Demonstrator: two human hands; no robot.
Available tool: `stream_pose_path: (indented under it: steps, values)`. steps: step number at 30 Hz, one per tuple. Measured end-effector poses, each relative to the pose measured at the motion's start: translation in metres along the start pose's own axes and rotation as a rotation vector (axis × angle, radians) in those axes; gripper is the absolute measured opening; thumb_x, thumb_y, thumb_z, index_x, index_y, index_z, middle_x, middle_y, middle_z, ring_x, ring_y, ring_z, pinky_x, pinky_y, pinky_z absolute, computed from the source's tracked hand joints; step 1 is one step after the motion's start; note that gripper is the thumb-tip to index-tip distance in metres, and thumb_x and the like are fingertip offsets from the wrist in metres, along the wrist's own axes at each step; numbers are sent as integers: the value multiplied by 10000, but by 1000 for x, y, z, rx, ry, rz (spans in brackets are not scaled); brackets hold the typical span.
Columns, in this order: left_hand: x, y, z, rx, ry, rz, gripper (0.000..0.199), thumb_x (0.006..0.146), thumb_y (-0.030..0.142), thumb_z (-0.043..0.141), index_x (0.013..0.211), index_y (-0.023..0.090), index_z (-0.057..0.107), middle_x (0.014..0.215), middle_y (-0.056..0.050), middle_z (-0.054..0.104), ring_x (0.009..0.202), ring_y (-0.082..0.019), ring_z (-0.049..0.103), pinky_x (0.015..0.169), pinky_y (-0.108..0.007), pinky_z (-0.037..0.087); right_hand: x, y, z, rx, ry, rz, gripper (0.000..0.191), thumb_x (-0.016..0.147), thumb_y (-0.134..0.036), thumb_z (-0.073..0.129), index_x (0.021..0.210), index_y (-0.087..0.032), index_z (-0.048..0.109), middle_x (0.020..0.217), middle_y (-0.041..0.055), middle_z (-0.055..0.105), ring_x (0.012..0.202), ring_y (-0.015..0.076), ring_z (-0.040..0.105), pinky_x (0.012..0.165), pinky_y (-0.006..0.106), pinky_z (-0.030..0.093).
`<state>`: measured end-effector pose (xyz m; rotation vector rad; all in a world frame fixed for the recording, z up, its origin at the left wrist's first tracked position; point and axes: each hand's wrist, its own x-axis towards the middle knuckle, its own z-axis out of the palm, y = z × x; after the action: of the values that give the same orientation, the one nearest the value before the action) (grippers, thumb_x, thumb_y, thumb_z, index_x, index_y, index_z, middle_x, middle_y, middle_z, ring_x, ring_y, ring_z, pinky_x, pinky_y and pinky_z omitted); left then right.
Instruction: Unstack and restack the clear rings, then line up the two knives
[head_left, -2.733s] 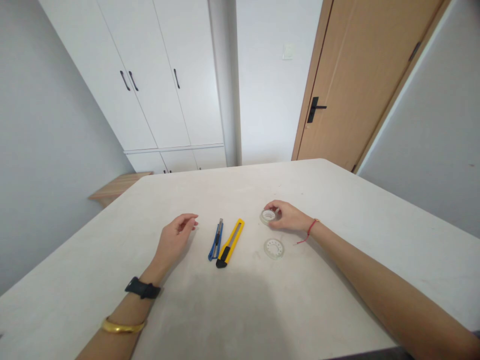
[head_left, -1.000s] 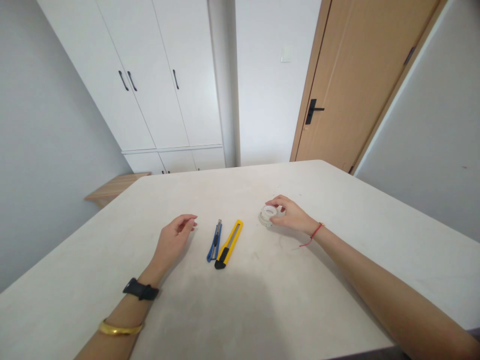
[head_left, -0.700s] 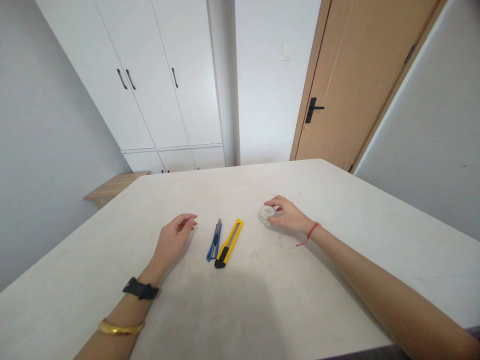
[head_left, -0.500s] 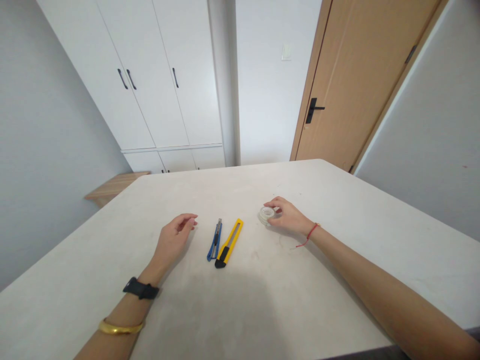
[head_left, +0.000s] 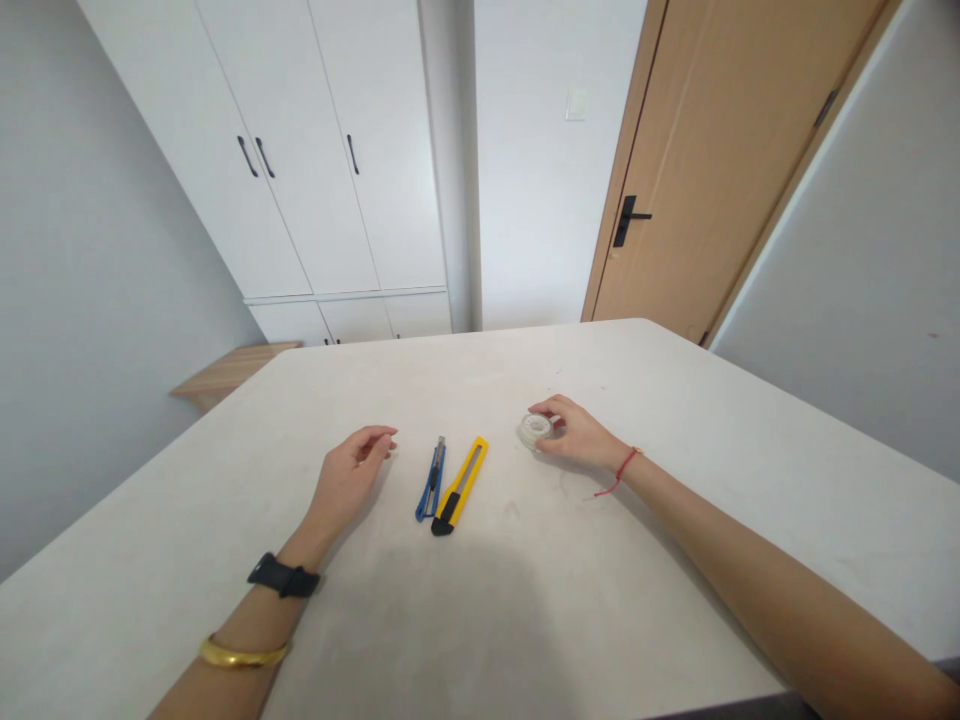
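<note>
A roll of clear tape sits on the right half of the white table. My right hand grips it from the right side, thumb in front and fingers behind. Left of the roll lies a yellow box cutter, with its black slider end toward me. Right beside it, a smaller blue box cutter points away from me; their lower ends nearly touch. My left hand rests left of both cutters, touching neither. Its fingers are curled in against the thumb, and nothing shows in them.
Beyond the table's far edge stand a white cabinet with black handles and a wooden door. A wooden shelf-like piece is at the left wall. Small dark specks lie behind my right hand.
</note>
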<state>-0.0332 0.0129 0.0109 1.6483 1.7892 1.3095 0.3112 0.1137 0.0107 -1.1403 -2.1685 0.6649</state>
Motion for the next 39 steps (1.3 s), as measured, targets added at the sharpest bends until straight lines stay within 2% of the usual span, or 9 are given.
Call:
stream_pose_path:
  steps: [6, 19, 39]
  values:
    - [0, 1, 0, 5, 5, 0, 375, 833, 503, 531, 991, 189, 662, 847, -42, 711, 781, -201, 661, 775, -321, 493, -1, 6, 5, 47, 42, 48, 508, 647, -178, 715, 1142, -167, 600, 1112, 95, 644, 956, 201, 626, 840, 348, 529]
    - [0, 1, 0, 15, 10, 3, 378, 833, 504, 527, 989, 189, 665, 849, -41, 709, 774, -198, 658, 770, -320, 497, -2, 8, 6, 97, 69, 42, 493, 643, -166, 711, 1123, -173, 597, 1088, 90, 647, 958, 198, 629, 842, 343, 534]
    - [0, 2, 0, 15, -1, -12, 385, 826, 506, 526, 995, 188, 662, 849, -46, 709, 775, -203, 659, 775, -324, 494, -6, 12, 6, 102, 41, 16, 528, 646, -189, 720, 1151, -174, 566, 1090, 84, 651, 945, 198, 631, 881, 368, 516]
